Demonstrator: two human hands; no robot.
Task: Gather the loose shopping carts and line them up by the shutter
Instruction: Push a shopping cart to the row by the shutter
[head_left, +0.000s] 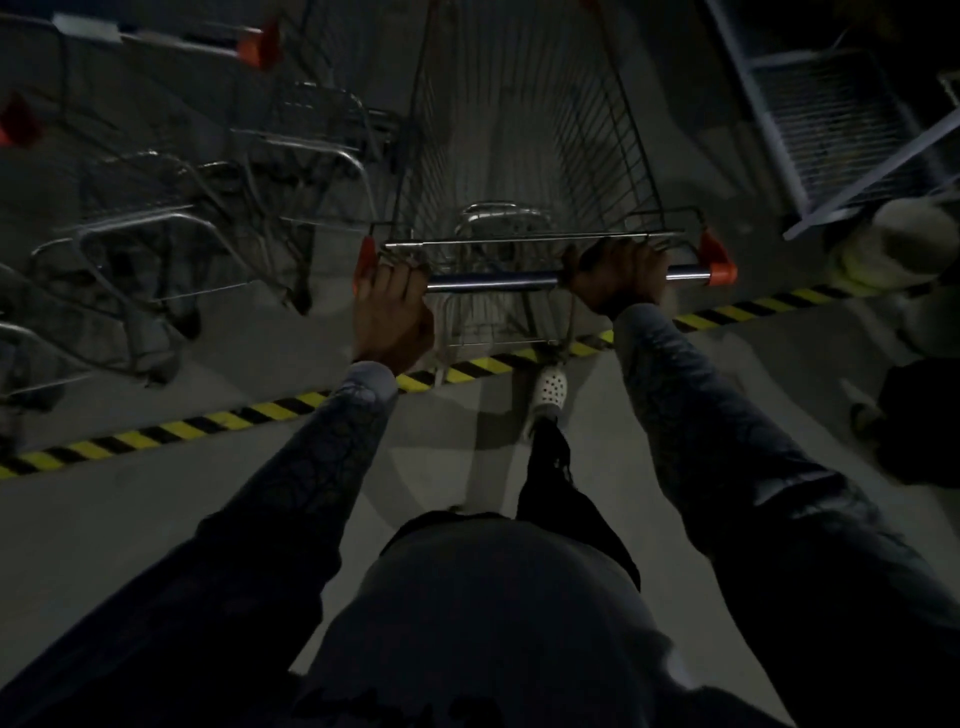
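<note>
A wire shopping cart (524, 130) with orange handle caps stands straight ahead of me in dim light. Its metal handle bar (493, 282) runs crosswise in front of my arms. My left hand (392, 306) is closed around the bar's left end, beside the orange cap. My right hand (618, 275) is closed around the bar nearer the right end. The basket holds nothing. To the left, several other carts (171, 218) stand packed side by side, their frames blurred. No shutter can be made out in the dark.
A yellow-and-black striped line (218, 421) crosses the grey floor under the cart's rear. My white perforated shoe (550, 387) steps on it. A blue-grey metal frame with mesh (831, 135) leans at the upper right. Another person's light shoe (883, 254) and dark leg are at the right edge.
</note>
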